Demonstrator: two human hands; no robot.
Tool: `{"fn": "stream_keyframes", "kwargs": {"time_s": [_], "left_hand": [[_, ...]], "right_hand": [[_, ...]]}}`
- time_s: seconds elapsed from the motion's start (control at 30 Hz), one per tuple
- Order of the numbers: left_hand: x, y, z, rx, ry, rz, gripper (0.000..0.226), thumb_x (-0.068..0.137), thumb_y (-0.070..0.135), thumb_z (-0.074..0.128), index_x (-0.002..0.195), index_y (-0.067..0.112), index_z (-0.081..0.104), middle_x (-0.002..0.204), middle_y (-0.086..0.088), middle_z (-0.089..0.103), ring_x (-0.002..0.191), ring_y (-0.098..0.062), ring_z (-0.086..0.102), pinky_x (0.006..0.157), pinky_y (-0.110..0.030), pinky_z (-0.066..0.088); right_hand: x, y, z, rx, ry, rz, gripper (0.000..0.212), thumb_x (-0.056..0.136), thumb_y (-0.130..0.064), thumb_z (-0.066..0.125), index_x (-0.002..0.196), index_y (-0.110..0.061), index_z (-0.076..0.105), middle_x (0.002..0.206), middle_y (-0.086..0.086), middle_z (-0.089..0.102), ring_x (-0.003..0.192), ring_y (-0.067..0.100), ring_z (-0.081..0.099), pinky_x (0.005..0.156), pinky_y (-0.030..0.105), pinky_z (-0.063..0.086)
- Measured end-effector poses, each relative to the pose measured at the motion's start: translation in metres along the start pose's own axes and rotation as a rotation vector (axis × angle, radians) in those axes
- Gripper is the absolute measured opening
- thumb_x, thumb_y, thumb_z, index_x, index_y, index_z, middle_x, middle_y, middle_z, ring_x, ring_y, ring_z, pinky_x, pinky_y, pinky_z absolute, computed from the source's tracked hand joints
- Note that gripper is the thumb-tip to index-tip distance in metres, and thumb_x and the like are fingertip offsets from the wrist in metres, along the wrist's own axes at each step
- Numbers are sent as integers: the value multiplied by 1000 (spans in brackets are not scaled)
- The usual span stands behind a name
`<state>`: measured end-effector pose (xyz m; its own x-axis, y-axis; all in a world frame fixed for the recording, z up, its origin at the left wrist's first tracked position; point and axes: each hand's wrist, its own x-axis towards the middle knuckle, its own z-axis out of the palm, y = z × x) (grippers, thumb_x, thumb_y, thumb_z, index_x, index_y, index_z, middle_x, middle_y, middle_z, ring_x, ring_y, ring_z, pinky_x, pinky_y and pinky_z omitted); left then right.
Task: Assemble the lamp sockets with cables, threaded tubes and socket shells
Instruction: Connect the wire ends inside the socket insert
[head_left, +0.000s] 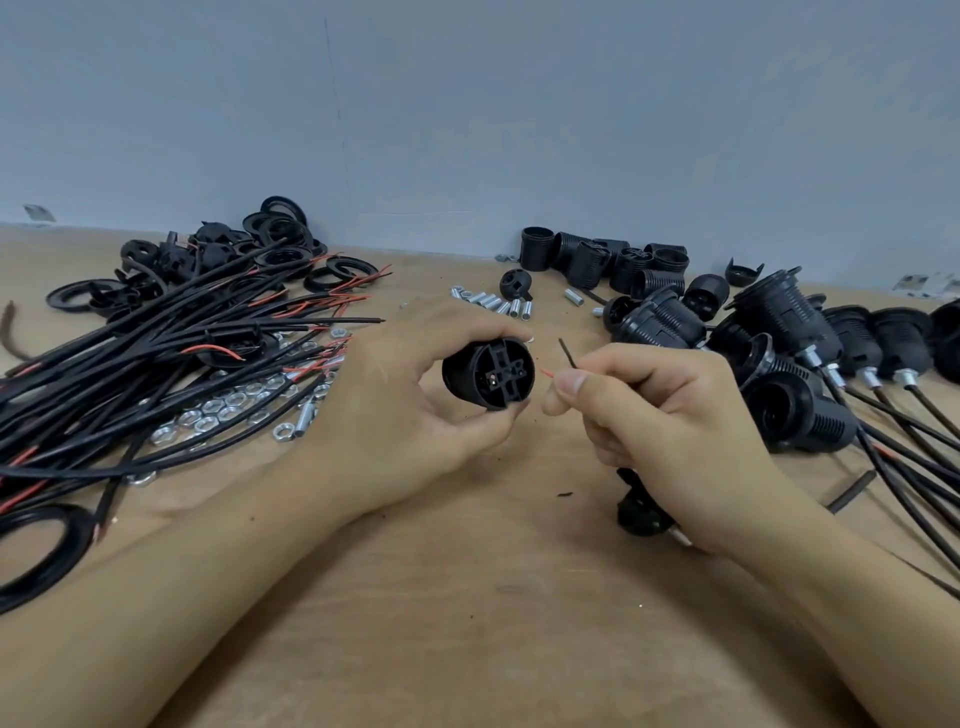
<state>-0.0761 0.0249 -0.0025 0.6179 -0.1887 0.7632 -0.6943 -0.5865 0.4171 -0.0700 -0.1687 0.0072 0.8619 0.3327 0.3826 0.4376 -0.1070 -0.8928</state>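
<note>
Wiring a lamp socket over the counter (467, 597)

Left hand (395, 410) grips the black socket body (488, 372), terminals facing up; right hand (660, 415) pinches a cable (567, 358), its red and black wire ends just beside the socket.

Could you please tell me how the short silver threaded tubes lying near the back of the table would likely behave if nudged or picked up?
The short silver threaded tubes are round and lie on their sides, so a nudge would probably roll them across the flat brown wooden table. They look like metal, so likely stiff and fairly heavy for their size. Their threading should give fingers some grip.
</note>
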Motion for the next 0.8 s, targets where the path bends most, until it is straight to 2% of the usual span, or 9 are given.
{"fn": "stream_keyframes", "kwargs": {"time_s": [0.1, 0.3, 0.43, 0.57, 0.67, 0.8], "left_hand": [[0, 0, 0, -4, -14, 7, 36, 72, 7, 84, 107, 10, 72, 103, 4, 71, 100, -14, 66, 90, -33, 51], [1, 2, 2, 10, -18, 28, 36, 72, 7, 83, 107, 10, 73, 105, 1, 71, 100, -12, 66, 91, -29, 50], [0, 3, 3, 33, -28, 57, 39, 71, 4, 84, 108, 8, 74, 105, -1, 71, 99, -18, 67, 90, -33, 51], [0, 4, 3, 42, -37, 90, 37, 71, 5, 84, 107, 7, 74, 103, -1, 71, 97, -17, 67, 88, -32, 52], [0, 4, 2, 42, -35, 74, 38, 71, 6, 86, 107, 8, 74, 103, 1, 71, 96, -14, 67, 87, -32, 52], [0, 4, 2, 37, -40, 63, 39, 71, 6, 85, 108, 9, 74, 103, 1, 72, 96, -16, 67, 87, -35, 52]], "right_hand": [[0, -2, -1, 80, -23, 64, 23, 83, -23, 62, 63, -16, 72, 48, 1, 31, 47, 17, 24, 46, 33, 20], [1, -3, 0, 123, -64, 106, 24, 82, -21, 60, 63, -11, 71, 48, 2, 29, 48, 18, 22, 49, 38, 18], [2, -2, 0, 130, -63, 141, 24, 80, -20, 60, 62, -11, 70, 48, 2, 28, 50, 23, 20, 50, 38, 17], [3, -2, 0, 154, -81, 165, 24, 80, -19, 59, 60, -12, 69, 48, 0, 29, 49, 20, 20, 48, 34, 17], [3, -2, 0, 183, -75, 179, 25, 78, -17, 58, 55, -13, 66, 48, 2, 29, 46, 15, 23, 43, 25, 21], [4, -2, 1, 182, -89, 179, 26, 79, -17, 58, 54, -14, 65, 48, 0, 30, 46, 15, 24, 43, 24, 23]]}}
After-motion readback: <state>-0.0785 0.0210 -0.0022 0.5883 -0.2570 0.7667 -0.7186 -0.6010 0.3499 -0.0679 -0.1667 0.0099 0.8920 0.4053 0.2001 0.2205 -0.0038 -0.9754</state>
